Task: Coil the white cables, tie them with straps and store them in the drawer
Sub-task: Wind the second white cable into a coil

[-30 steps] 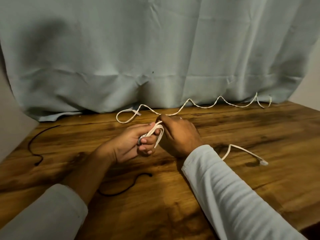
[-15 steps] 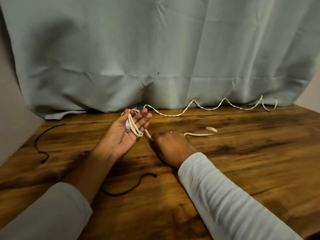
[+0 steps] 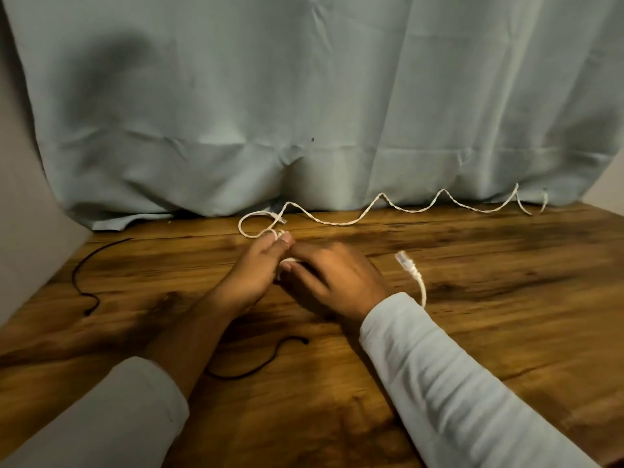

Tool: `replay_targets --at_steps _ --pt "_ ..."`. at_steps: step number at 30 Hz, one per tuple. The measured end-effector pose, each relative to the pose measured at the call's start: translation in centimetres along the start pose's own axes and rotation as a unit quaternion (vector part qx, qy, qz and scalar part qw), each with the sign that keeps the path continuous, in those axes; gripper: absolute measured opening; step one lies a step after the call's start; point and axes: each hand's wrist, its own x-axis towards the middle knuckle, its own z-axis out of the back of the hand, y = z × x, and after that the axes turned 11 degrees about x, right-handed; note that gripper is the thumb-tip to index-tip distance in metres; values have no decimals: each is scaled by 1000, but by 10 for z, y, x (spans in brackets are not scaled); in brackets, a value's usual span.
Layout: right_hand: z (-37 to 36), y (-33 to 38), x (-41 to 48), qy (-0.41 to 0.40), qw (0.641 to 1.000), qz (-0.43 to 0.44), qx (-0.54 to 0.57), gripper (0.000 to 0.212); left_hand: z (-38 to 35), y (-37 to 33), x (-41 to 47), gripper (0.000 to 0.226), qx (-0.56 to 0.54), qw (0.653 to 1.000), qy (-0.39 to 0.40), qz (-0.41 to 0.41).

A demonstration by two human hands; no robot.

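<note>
Left hand [image 3: 251,270] lowered, right hand [image 3: 332,278] clasping cable [image 3: 420,286]

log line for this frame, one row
step: coiling | left hand: grips white cable coil | right hand: over coil, grip hidden | tail: free at right | second cable: uncoiled by curtain

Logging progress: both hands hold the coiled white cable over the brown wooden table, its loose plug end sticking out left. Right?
No: the head view shows the white cable's loose plug end sticking out right, past the right hand.
</note>
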Motion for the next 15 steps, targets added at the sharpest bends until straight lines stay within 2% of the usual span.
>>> replay_targets --at_steps 3,5,9,12,15 --pt "8 -12 -2 -73 997 -35 18 21 -1 -2 -2 28 41 997 70 -13" --pt "13 -20 -5 -102 993 -56 31 23 -2 -6 -5 28 44 995 90 -13" --pt "19 -34 -6 -67 995 -68 11 24 -5 -13 -9 36 -71 988 139 11" --pt "22 -38 -5 -40 996 -77 -16 30 -6 -18 -14 40 -94 981 167 24" --pt "24 -36 -7 -50 995 -80 -28 29 -6 -23 -16 34 -137 970 196 38"
